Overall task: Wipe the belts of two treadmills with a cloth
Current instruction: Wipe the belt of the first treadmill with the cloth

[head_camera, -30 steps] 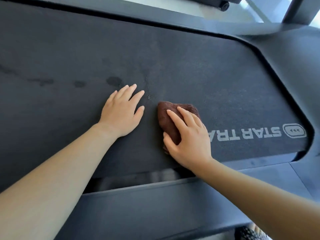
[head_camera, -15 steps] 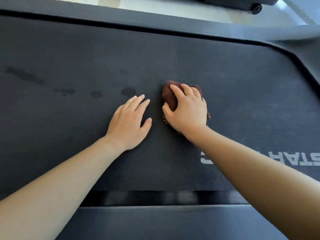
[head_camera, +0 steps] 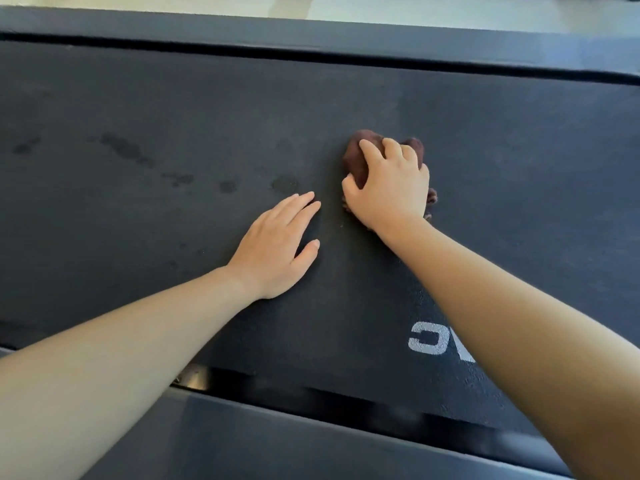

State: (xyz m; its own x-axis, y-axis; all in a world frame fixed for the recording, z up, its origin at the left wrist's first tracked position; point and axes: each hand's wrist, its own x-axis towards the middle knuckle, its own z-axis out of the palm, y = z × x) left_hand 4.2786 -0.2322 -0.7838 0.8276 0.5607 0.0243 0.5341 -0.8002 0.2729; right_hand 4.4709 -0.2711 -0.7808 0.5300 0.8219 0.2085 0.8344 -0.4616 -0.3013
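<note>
The fingers (head_camera: 372, 152) of the right hand (head_camera: 389, 188) curl down over a bunched dark-brown cloth (head_camera: 358, 159), gripping it and pressing it onto the treadmill belt (head_camera: 485, 150). The thumb wraps the cloth's left edge, and brown folds show past the fingertips on the far side and again at the right of the wrist, so most of the cloth lies under the palm. How firmly it is squeezed is hard to judge, since the hand covers nearly all of it.

The fingers (head_camera: 298, 209) of the left hand (head_camera: 273, 247) lie straight and close together, spread flat on the belt with the palm down and nothing held. The thumb points toward the right hand, and the two hands sit near each other without touching. Both bare forearms reach in from the lower corners of the view.

The cloth sits about midway across the belt's width, slightly to the right of centre in the view. To the left of the hands a ragged line of dark blotches (head_camera: 128, 150) runs across the belt surface, the nearest one just beyond the left fingertips. White lettering (head_camera: 427, 337) printed on the belt shows beside the right forearm, partly covered by it.

A dark side rail (head_camera: 277, 445) borders the belt on the near side, with a narrow gap between them, and a matching rail (head_camera: 207, 27) runs along the far side. Pale floor (head_camera: 450, 8) shows beyond it.
</note>
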